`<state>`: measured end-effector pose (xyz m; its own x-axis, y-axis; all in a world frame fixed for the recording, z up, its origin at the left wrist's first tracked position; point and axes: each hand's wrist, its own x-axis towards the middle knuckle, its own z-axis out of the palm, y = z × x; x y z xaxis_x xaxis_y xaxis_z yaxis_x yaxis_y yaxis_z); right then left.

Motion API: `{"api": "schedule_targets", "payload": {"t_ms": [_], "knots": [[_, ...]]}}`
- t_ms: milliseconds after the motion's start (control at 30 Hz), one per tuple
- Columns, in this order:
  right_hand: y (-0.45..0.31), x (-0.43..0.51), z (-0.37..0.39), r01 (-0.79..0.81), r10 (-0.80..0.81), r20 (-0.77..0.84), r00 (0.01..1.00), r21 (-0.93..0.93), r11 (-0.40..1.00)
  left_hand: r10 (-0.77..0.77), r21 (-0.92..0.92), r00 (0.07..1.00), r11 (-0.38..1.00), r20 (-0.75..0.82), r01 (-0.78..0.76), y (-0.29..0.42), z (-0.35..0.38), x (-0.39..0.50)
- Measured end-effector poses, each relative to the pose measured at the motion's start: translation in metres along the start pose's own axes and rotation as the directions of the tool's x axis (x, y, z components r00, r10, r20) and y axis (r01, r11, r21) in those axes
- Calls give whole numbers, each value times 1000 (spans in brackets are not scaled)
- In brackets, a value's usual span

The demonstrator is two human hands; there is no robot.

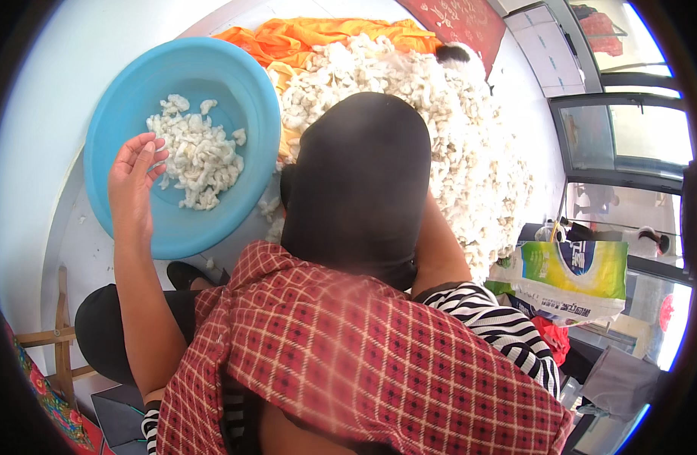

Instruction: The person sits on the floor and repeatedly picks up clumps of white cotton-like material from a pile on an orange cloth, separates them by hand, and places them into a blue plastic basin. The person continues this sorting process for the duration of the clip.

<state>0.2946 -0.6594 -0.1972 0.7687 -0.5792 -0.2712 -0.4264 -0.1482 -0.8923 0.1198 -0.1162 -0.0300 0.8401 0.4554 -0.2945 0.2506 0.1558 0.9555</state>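
Note:
A big blue plastic basin (246, 85) stands on the floor at the left, with a small heap of off-white raw cotton tufts (203, 159) inside. My left hand (139, 159) is raised over the basin's left part, beside the tufts, its fingers curled and thumb near the fingertips; whether a wisp is between them cannot be told. My right hand is out of view behind my raised knee in black trousers (359, 182); only the forearm shows, going down beside the knee. Right of the knee spreads a large pile of the same tufts (473, 165).
Orange cloth (325, 34) lies under the pile's far edge, near a red patterned mat (459, 23). A black-and-white furry animal or object (459, 54) touches the pile. Printed woven sacks (576, 273) stand right. A wooden frame (61, 335) is at the lower left; the wall curves along the left.

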Motion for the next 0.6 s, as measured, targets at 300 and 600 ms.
{"api": "schedule_targets", "payload": {"t_ms": [300, 600], "knots": [[9, -37, 13, 503, -587, 194, 786, -752, 425, -16, 440, 971, 893, 237, -92, -31, 12, 8], [5, -22, 9, 469, -674, 150, 723, -823, 320, -93, 751, 938, 628, 334, -205, -75, 8, 7]]}}
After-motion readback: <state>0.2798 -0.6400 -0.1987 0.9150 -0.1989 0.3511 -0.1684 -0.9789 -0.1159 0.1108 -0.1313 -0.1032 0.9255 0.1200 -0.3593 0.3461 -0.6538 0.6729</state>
